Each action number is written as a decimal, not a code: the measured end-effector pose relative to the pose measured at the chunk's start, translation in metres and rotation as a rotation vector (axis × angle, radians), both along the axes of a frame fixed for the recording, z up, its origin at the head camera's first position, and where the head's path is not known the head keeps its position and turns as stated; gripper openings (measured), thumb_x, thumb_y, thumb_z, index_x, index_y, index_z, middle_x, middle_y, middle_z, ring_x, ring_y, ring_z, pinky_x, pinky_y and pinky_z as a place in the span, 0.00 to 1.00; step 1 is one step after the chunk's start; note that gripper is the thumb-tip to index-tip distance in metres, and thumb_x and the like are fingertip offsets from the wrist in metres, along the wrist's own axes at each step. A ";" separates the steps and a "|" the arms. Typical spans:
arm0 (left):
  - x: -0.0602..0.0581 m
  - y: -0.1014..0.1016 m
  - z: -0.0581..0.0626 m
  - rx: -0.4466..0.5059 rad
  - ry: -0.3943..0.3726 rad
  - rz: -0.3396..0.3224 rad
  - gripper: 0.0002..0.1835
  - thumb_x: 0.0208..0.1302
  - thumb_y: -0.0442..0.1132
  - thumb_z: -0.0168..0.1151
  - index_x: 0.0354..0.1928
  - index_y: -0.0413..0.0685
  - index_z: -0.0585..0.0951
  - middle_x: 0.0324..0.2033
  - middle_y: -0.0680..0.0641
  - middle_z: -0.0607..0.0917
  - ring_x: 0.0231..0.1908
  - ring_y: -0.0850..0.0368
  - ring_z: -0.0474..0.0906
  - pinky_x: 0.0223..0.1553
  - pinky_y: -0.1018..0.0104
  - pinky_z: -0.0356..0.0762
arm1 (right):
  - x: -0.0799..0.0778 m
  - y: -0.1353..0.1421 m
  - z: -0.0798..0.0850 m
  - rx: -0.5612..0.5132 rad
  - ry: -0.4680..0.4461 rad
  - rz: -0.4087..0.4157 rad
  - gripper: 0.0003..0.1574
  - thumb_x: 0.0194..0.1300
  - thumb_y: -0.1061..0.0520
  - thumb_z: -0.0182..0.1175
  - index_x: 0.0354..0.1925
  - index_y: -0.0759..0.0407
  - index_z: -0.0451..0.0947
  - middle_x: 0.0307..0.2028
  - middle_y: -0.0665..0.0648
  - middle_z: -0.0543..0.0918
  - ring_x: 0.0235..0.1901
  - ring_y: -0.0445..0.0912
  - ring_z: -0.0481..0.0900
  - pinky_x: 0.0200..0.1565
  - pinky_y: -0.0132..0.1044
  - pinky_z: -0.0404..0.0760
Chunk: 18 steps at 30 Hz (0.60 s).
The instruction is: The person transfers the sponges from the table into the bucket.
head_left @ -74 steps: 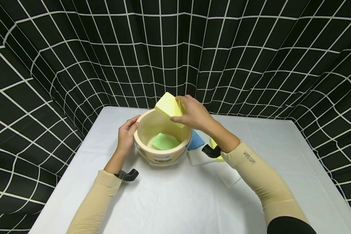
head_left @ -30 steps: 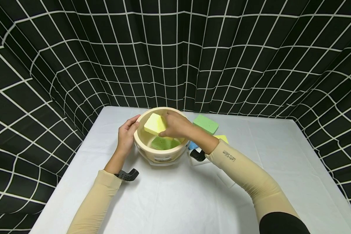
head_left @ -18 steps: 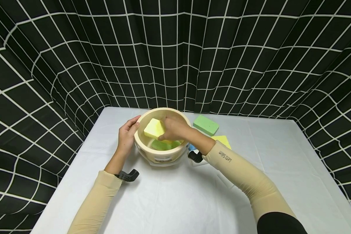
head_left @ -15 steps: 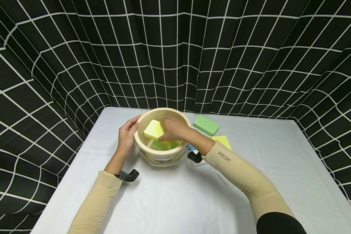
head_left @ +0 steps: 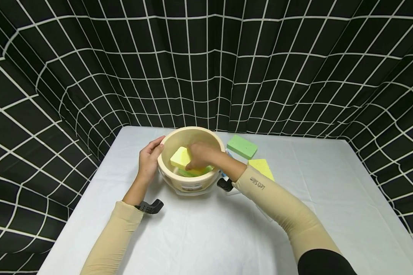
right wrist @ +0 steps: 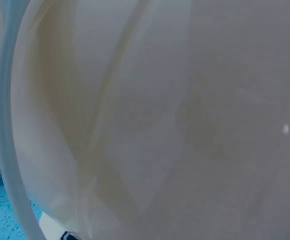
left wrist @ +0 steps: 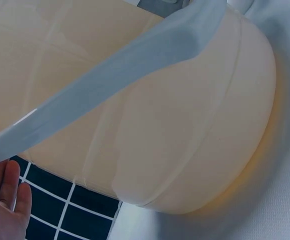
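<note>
My left hand [head_left: 148, 159] grips the left rim of a cream plastic bucket [head_left: 192, 178], its thumb at the edge. In the left wrist view, my fingers [left wrist: 7, 187] show at the corner, beside the bucket's wall [left wrist: 194, 120] and its pale handle [left wrist: 110, 75]. My right hand [head_left: 204, 156] reaches down inside the bucket and holds a thick yellow sponge [head_left: 180, 157]. Just beneath it lies a green sponge [head_left: 185, 173], partly covered by the yellow one. The right wrist view is filled by the bucket's outer wall [right wrist: 184, 115]; that hand is hidden there.
Right of the bucket on the white-covered table [head_left: 210, 236] lie another green sponge [head_left: 242, 146] and another yellow sponge [head_left: 261, 167]. A blue sponge [right wrist: 2, 212] sits close against the bucket, mostly behind my right wrist. A black gridded curtain [head_left: 206, 68] encloses the table.
The right hand has carried the yellow sponge from above the right rim down into the bucket, lowest now, over the green sponge. Left hand and bucket stay put.
</note>
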State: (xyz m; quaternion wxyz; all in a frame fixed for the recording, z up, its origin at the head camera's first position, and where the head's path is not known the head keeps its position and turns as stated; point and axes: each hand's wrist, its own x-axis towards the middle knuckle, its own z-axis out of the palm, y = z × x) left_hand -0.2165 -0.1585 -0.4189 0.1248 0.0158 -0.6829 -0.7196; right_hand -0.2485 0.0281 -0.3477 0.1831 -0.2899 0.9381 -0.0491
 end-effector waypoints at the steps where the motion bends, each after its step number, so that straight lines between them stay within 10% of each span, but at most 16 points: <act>1: 0.000 0.000 0.000 0.000 0.000 0.000 0.20 0.71 0.34 0.51 0.62 0.35 0.75 0.62 0.38 0.77 0.52 0.66 0.78 0.52 0.79 0.80 | 0.000 -0.001 -0.001 0.003 0.000 0.000 0.32 0.55 0.39 0.69 0.49 0.57 0.73 0.38 0.53 0.79 0.43 0.49 0.75 0.56 0.43 0.78; 18: -0.001 0.000 -0.001 -0.007 -0.005 0.008 0.20 0.71 0.35 0.51 0.61 0.36 0.75 0.62 0.37 0.77 0.51 0.66 0.78 0.52 0.80 0.79 | -0.001 -0.008 -0.012 0.036 -0.024 0.024 0.28 0.57 0.41 0.67 0.47 0.58 0.74 0.37 0.53 0.79 0.41 0.47 0.75 0.56 0.41 0.79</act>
